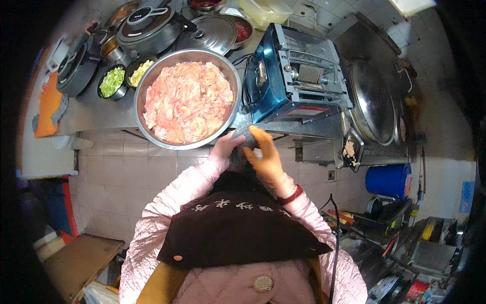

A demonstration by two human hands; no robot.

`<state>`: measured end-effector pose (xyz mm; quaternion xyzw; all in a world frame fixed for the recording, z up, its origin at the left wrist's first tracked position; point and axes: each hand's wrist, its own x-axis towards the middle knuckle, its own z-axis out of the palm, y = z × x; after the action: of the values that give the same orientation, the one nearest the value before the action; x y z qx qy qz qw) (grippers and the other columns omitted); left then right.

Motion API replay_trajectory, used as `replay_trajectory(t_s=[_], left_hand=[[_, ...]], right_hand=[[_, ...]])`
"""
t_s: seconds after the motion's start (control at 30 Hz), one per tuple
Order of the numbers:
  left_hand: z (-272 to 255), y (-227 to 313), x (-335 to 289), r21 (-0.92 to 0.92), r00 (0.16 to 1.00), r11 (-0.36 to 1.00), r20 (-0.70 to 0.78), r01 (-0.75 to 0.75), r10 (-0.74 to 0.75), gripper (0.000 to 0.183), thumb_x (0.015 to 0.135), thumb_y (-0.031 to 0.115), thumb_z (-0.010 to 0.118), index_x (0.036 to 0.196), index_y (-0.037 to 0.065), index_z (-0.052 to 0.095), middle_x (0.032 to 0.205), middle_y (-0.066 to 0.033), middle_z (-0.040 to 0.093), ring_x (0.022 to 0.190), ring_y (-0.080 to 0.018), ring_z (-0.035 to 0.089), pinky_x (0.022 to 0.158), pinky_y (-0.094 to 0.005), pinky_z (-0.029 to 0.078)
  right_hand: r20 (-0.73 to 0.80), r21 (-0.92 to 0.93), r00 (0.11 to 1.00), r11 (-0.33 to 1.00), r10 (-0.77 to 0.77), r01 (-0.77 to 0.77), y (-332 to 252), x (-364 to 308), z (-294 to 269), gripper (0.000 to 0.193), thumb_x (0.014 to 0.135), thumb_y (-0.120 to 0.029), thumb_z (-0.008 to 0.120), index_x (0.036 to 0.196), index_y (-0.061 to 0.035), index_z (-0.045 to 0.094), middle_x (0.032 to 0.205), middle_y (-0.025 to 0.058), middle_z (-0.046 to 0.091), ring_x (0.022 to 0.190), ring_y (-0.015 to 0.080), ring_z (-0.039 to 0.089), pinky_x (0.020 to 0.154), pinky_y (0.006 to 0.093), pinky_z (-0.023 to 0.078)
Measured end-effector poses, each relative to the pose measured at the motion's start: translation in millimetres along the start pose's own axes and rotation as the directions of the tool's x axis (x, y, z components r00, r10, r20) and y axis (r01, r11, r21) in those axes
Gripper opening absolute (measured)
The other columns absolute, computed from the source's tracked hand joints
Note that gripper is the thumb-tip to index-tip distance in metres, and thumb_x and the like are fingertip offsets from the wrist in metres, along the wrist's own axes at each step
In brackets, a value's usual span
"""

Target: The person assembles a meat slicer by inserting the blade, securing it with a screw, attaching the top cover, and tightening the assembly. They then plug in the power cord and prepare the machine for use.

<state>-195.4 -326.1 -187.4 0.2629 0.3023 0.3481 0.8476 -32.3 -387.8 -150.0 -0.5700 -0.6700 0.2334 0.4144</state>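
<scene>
In front of my body, at the counter's edge, my left hand (224, 151) is bare and closed on a crumpled grey cloth (242, 136). My right hand (268, 159) wears an orange glove and curls its fingers around the other side of this cloth. Just beyond and left of the hands, a wide steel basin (143, 133) holds a heap of pale pink sliced raw meat (187, 101). To the right of the basin stands a blue and silver machine (298, 76) with a ribbed roller part.
Bowls of chopped green vegetable (112, 82) and pale yellow pieces (140, 72) stand left of the basin. Behind are a lidded pressure cooker (147, 33) and a steel lid (210, 35). A large covered wok (373, 101) sits far right, above a blue bucket (388, 182).
</scene>
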Motion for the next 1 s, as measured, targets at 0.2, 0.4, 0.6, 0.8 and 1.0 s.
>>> replay_trajectory(t_s=[0.2,0.4,0.6,0.8,1.0], left_hand=[[59.7,29.6,42.7,0.622,0.735,0.586,-0.023,-0.520,0.677,0.057,0.100,0.022,0.056,0.150,-0.004,0.044,0.147,-0.0244,0.050,0.138,-0.0311,0.047,0.118,-0.0394,0.033],[81.0,-0.5,140.0,0.371,0.626,0.581,0.001,-0.725,0.780,0.050,0.105,0.007,0.043,0.152,-0.009,0.038,0.161,-0.0273,0.032,0.151,-0.0383,0.030,0.124,-0.0393,0.025],[46.2,-77.7,146.5,0.718,0.643,0.596,-0.271,-0.360,0.716,0.041,0.113,0.021,0.040,0.140,-0.008,0.045,0.136,-0.0211,0.054,0.127,-0.0321,0.051,0.114,-0.0365,0.036],[94.7,-27.5,115.5,0.649,0.575,0.485,-0.089,-0.586,0.813,0.049,0.108,0.007,0.044,0.153,-0.009,0.034,0.157,-0.0284,0.038,0.150,-0.0378,0.035,0.124,-0.0399,0.023],[98.7,76.3,166.1,0.924,0.580,0.102,0.142,-0.368,0.802,0.046,0.107,0.004,0.039,0.150,-0.013,0.036,0.161,-0.0289,0.032,0.151,-0.0399,0.031,0.126,-0.0416,0.023]], right_hand=[[-0.339,-0.181,0.935,0.983,-0.104,0.043,5.6,12.8,-90.4,0.033,0.095,0.006,0.063,0.127,-0.0013,0.066,0.129,0.0118,0.065,0.116,0.0227,0.064,0.099,0.0328,0.053],[-0.591,0.001,0.805,0.998,0.051,-0.063,29.5,32.0,-157.6,0.025,0.103,0.003,0.053,0.124,0.0029,0.065,0.126,0.0119,0.064,0.117,0.0214,0.063,0.105,0.0339,0.050],[-0.703,-0.269,0.697,0.960,-0.144,-0.073,74.4,64.3,-218.7,0.028,0.102,0.003,0.053,0.129,0.0035,0.061,0.128,0.0131,0.065,0.119,0.0222,0.062,0.107,0.0333,0.046],[-0.638,0.195,0.709,0.954,0.299,-0.227,125.9,116.8,-263.1,0.043,0.112,-0.031,0.046,0.134,0.0014,0.062,0.128,0.0120,0.067,0.114,0.0224,0.063,0.102,0.0322,0.046],[-0.510,0.475,0.679,0.831,0.528,-0.290,146.5,145.1,-250.3,0.045,0.110,-0.036,0.051,0.129,0.0011,0.066,0.120,0.0075,0.068,0.108,0.0188,0.062,0.100,0.0329,0.046]])
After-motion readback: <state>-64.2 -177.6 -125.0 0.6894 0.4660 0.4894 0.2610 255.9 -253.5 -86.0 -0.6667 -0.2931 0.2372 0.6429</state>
